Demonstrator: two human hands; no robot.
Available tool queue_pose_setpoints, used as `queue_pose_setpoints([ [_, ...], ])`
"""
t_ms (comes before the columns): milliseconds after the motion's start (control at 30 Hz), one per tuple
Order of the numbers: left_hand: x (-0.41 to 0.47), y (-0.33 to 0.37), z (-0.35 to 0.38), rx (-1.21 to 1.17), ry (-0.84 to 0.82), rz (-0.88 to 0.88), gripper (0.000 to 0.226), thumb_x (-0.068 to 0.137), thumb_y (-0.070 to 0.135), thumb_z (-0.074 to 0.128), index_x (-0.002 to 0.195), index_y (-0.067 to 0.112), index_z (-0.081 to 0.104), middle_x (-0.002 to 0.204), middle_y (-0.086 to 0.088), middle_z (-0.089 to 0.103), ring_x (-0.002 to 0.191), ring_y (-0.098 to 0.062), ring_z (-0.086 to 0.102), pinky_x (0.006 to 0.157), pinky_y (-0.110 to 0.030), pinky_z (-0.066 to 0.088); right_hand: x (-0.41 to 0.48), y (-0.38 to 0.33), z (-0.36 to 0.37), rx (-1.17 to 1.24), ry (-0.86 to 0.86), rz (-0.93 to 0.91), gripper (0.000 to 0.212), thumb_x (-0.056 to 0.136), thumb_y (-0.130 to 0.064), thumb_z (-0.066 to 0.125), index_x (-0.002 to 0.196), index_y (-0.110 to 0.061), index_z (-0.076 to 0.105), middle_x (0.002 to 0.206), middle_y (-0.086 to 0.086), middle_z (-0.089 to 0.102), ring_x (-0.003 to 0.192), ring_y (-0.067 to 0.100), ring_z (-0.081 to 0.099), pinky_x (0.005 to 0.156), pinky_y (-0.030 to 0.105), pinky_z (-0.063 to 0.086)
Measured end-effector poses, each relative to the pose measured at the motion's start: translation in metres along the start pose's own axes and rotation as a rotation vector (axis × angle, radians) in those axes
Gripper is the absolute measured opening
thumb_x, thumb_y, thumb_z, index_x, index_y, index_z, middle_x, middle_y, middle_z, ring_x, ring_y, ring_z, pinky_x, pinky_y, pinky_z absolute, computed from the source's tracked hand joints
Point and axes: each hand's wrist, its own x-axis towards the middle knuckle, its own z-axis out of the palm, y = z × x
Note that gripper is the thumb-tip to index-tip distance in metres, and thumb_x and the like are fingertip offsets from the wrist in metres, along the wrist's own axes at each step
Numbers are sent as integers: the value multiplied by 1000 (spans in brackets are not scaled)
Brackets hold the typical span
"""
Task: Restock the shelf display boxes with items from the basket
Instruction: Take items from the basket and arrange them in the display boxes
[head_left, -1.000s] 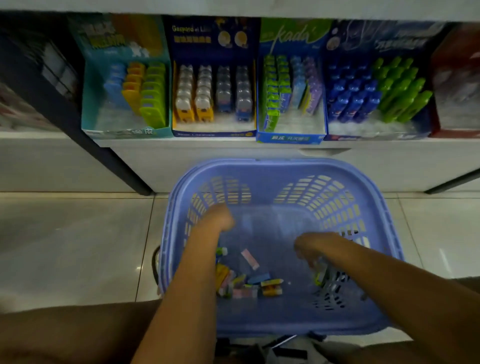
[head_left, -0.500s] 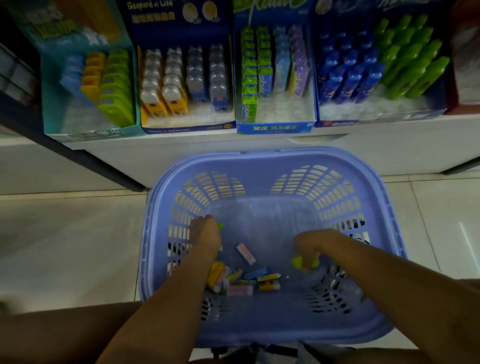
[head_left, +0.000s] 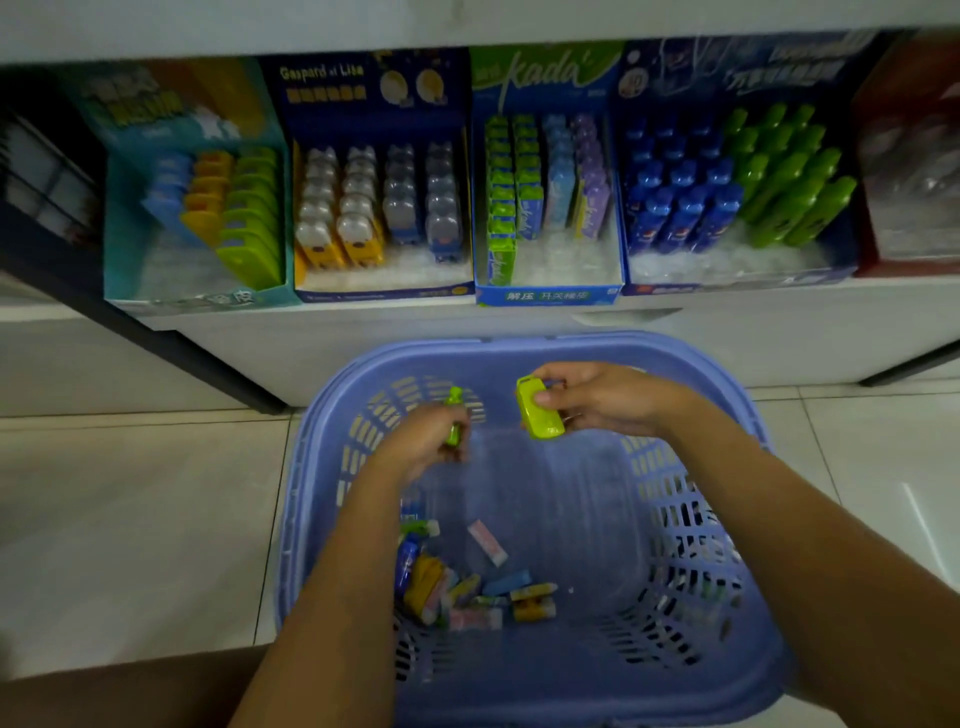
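Note:
A blue plastic basket (head_left: 737, 670) stands on the floor below the shelf, with several small coloured items (head_left: 470, 587) piled in its near-left corner. My left hand (head_left: 423, 441) grips a slim green bottle-shaped item (head_left: 455, 415) above the basket's far left side. My right hand (head_left: 597, 397) pinches a flat lime-green item (head_left: 537, 410) over the basket's far middle. On the shelf stand a teal display box (head_left: 202, 208), a dark blue box (head_left: 379, 208), a "kada" box (head_left: 548, 208) and a box of blue and green bottles (head_left: 737, 192).
A red box (head_left: 909, 156) stands at the shelf's far right. A dark metal shelf post (head_left: 182, 343) slants down on the left, another post (head_left: 909, 364) on the right. Pale floor tiles (head_left: 130, 519) lie around the basket.
Both hands have come up out of the basket's bottom, each now holding a green item. The view has tilted so that the shelf boxes show more fully.

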Motion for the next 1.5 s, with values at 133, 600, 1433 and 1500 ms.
queue_pose_setpoints([
  [133,-38,50,-9,-128,-246,148,20,91,29,59,77,15,62,46,6,45,40,-6,39,39,-17,36,-13,-43,24,-274,62,-64,19,98,-18,47,117,-14,48,83,8,55,67,21,63,55,26,54],
  [600,-118,104,-111,-540,245,660,16,92,30,59,81,19,62,49,9,48,44,-4,43,42,-17,36,40,-175,139,-257,529,-765,25,81,-4,70,103,-12,62,83,2,65,74,10,63,70,21,54],
  [1433,-88,61,-185,-622,603,612,13,88,21,65,99,25,71,78,9,68,69,-1,63,60,-13,51,210,-269,223,-1302,735,-612,33,98,-12,39,124,-4,56,130,16,55,122,31,49,97,29,37],
  [1500,-88,61,-185,-637,591,611,11,89,21,64,96,25,71,75,11,68,68,0,63,59,-13,51,213,-264,231,-1347,719,-598,34,95,-6,39,124,1,56,129,20,55,121,35,51,99,36,42],
])
